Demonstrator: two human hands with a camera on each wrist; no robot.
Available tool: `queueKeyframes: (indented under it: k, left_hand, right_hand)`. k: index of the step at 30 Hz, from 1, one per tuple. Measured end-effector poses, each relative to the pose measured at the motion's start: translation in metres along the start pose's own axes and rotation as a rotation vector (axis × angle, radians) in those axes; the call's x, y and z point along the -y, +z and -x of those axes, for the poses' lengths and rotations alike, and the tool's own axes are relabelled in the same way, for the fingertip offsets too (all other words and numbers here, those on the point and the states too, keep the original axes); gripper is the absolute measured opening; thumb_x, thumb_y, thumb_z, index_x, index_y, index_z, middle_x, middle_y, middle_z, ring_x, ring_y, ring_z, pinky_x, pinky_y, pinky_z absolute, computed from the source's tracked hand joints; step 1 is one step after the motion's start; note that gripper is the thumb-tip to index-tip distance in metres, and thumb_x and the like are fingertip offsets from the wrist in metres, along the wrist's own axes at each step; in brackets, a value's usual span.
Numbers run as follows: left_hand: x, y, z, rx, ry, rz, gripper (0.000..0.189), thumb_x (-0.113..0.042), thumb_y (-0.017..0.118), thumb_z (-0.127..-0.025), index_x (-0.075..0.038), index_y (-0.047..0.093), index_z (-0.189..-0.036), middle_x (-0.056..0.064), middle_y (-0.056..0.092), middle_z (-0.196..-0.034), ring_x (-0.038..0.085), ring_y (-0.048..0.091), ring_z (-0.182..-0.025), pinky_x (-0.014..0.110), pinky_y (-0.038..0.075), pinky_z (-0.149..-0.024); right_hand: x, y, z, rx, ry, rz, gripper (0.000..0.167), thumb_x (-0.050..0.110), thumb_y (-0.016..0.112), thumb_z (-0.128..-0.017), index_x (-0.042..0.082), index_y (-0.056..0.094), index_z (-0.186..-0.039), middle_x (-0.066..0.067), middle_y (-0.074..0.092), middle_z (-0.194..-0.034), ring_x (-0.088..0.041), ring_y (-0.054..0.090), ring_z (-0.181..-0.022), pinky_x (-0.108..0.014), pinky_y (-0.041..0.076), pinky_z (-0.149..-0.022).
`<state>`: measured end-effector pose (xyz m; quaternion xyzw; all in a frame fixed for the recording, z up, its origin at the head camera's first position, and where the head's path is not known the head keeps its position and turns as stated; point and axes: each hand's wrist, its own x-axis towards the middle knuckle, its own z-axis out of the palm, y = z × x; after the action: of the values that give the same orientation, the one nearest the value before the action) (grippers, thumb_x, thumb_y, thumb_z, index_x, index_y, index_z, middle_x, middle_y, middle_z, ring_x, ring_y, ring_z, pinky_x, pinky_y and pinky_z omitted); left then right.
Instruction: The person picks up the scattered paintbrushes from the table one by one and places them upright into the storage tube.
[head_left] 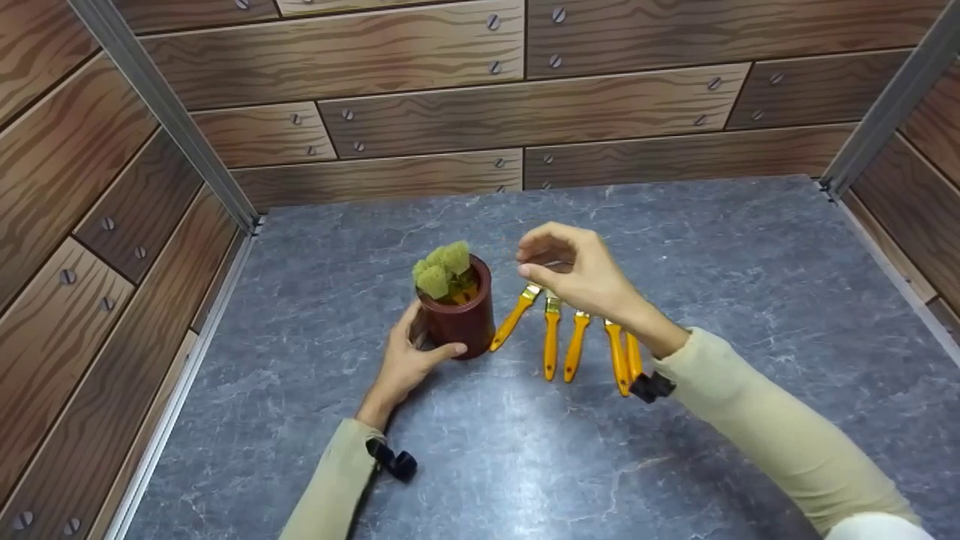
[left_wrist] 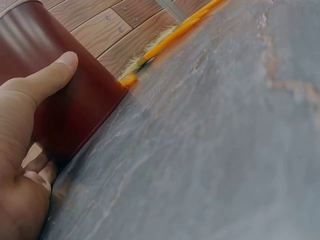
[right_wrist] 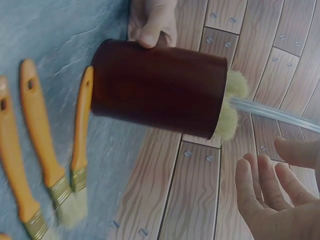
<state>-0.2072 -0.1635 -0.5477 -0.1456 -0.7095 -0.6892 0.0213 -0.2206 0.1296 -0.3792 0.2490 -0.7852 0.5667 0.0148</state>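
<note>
A dark red cylindrical cup stands upright on the table, holding several paintbrushes with their pale yellow bristles up. My left hand grips the cup low on its left side, thumb across the front; the left wrist view shows the thumb pressed to its wall. My right hand hovers right of the cup, fingers loosely bent and nothing in them. Below it several paintbrushes with orange handles lie side by side, bristles pointing away from me. The leftmost loose brush has its handle end right at the cup's base.
The grey marbled tabletop is bordered by wood-patterned panels at the back and both sides. Metal posts rise at the two back corners. A black band with a small device sits on each wrist.
</note>
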Motion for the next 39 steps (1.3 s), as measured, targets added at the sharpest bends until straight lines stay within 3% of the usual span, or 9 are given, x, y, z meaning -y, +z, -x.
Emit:
queueKeyframes:
  k: [7, 16, 23, 30, 39]
  left_hand:
    - [-0.002, 0.0, -0.001, 0.001, 0.0, 0.0, 0.098, -0.012, 0.094, -0.084, -0.027, 0.041, -0.165, 0.002, 0.056, -0.159, 0.021, 0.051, -0.149, 0.041, 0.044, -0.125]
    - [-0.001, 0.002, -0.005, 0.005, 0.007, 0.01, 0.097, -0.011, 0.093, -0.084, -0.027, 0.041, -0.165, 0.002, 0.056, -0.158, 0.023, 0.053, -0.148, 0.043, 0.046, -0.124]
    - [-0.001, 0.002, 0.0, 0.006, -0.019, -0.013, 0.1, -0.015, 0.094, -0.084, -0.028, 0.038, -0.166, 0.002, 0.053, -0.161, 0.023, 0.05, -0.151, 0.044, 0.044, -0.125]
    - [0.001, 0.001, 0.002, -0.002, -0.023, -0.004, 0.101, -0.013, 0.094, -0.084, -0.027, 0.038, -0.167, 0.004, 0.051, -0.163, 0.024, 0.047, -0.153, 0.045, 0.042, -0.126]
    - [0.0, 0.0, 0.0, -0.017, -0.017, 0.014, 0.099, -0.01, 0.094, -0.083, -0.024, 0.041, -0.165, 0.004, 0.055, -0.16, 0.023, 0.05, -0.15, 0.042, 0.044, -0.125]
  right_hand:
    - [-0.016, -0.02, 0.015, 0.0, 0.032, 0.095, 0.023, 0.004, 0.079, -0.096, 0.001, 0.073, -0.118, -0.017, 0.076, -0.113, -0.029, 0.077, -0.103, -0.032, 0.065, -0.092]
    - [-0.044, -0.039, 0.034, 0.01, 0.089, 0.235, 0.025, 0.003, 0.082, -0.094, -0.001, 0.074, -0.117, -0.017, 0.076, -0.113, -0.031, 0.076, -0.1, -0.038, 0.066, -0.09]
    - [-0.065, -0.054, 0.053, 0.024, 0.134, 0.336, 0.024, 0.002, 0.084, -0.091, -0.003, 0.074, -0.112, -0.017, 0.077, -0.106, -0.032, 0.076, -0.095, -0.043, 0.067, -0.085]
    - [-0.083, -0.071, 0.07, 0.046, 0.187, 0.435, 0.023, 0.005, 0.085, -0.089, -0.003, 0.074, -0.107, -0.018, 0.077, -0.1, -0.034, 0.078, -0.088, -0.04, 0.068, -0.076]
    - [-0.107, -0.082, 0.086, 0.087, 0.273, 0.495, 0.023, 0.009, 0.09, -0.085, 0.0, 0.073, -0.098, -0.012, 0.075, -0.091, -0.022, 0.073, -0.079, -0.027, 0.064, -0.07]
